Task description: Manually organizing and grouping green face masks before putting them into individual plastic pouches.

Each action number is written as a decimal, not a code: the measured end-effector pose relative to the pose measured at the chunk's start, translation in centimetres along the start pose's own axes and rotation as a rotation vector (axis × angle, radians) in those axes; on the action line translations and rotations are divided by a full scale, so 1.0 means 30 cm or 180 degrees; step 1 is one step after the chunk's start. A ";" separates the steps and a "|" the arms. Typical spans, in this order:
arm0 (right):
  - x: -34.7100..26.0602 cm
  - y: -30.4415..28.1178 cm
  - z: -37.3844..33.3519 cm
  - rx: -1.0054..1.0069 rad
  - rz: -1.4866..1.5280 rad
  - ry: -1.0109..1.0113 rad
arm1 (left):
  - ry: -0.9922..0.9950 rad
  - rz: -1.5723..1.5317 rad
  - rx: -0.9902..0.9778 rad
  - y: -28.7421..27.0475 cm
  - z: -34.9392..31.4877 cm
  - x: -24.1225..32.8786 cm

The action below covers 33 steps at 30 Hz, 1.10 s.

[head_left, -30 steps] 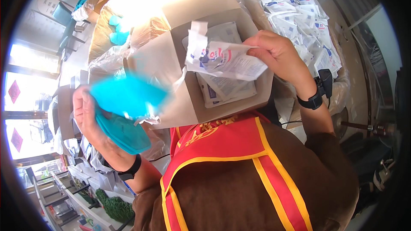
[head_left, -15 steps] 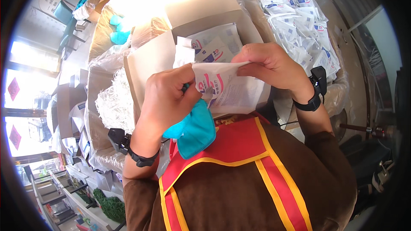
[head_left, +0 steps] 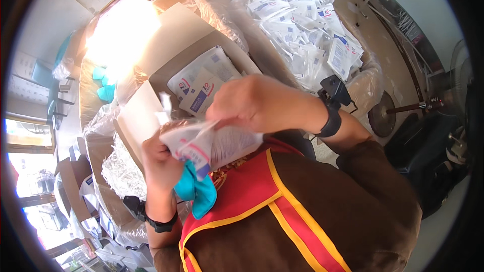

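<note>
A white printed packet (head_left: 229, 146) is stretched between my two hands above the apron, its near side blurred by motion. The fingers of my left hand (head_left: 162, 156) are closed on its left end. A turquoise cloth piece (head_left: 202, 199) with a stitched edge hangs from that same hand, partly behind the packet. My right hand (head_left: 242, 103) pinches the upper edge of the packet, with the fingertips partly hidden. Just beyond the hands stands an open cardboard box (head_left: 176, 27) with several flat white packets (head_left: 201, 93) inside.
At the far right, a plastic-lined carton (head_left: 370, 90) holds a heap of white packets (head_left: 307, 30). Shredded white strips (head_left: 121, 171) fill a lined carton on the left. Turquoise pieces (head_left: 105, 90) lie farther back. A fan (head_left: 456, 78) stands at the right.
My right hand has moved left and down, closer to my left hand, and the packet has folded and tilted. The view has turned, shifting the boxes leftward.
</note>
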State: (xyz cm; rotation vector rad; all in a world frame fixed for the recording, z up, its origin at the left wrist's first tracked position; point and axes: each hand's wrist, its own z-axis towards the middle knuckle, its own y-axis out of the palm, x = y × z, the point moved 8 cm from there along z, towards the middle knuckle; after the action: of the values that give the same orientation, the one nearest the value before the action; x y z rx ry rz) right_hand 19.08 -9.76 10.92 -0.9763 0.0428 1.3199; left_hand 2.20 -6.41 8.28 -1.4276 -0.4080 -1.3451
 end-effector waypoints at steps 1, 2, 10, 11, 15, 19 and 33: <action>0.041 -0.039 -0.021 0.0058 -0.0210 0.0274 | -0.0543 -0.0639 0.0287 -0.059 -0.014 -0.054; 0.079 -0.083 -0.050 0.0111 -0.0410 0.0541 | -0.0591 -0.1122 0.0789 -0.100 -0.016 -0.060; 0.325 -0.660 -0.609 0.2472 0.0455 0.2767 | -0.0814 -0.0951 0.1816 -0.332 -0.058 -0.121; 0.355 -0.738 -0.672 0.2504 0.0182 0.2769 | -0.0737 -0.0994 0.1798 -0.325 -0.060 -0.116; 0.462 -0.918 -0.847 0.1866 -0.1598 0.2980 | -0.0575 -0.0746 0.1422 -0.275 -0.014 -0.072; 0.327 -0.599 -0.414 0.1255 -0.1198 0.2190 | -0.0260 -0.0535 0.0935 -0.184 0.036 0.006; 0.003 0.120 0.090 0.0024 0.1269 0.0995 | -0.0223 -0.0390 0.2124 -0.192 0.060 -0.040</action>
State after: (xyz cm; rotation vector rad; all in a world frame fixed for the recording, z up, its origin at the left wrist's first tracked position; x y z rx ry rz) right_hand 14.86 -8.28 10.47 -1.2013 0.5031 1.5114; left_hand -1.98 -2.34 10.25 -0.9000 -0.9068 -1.1037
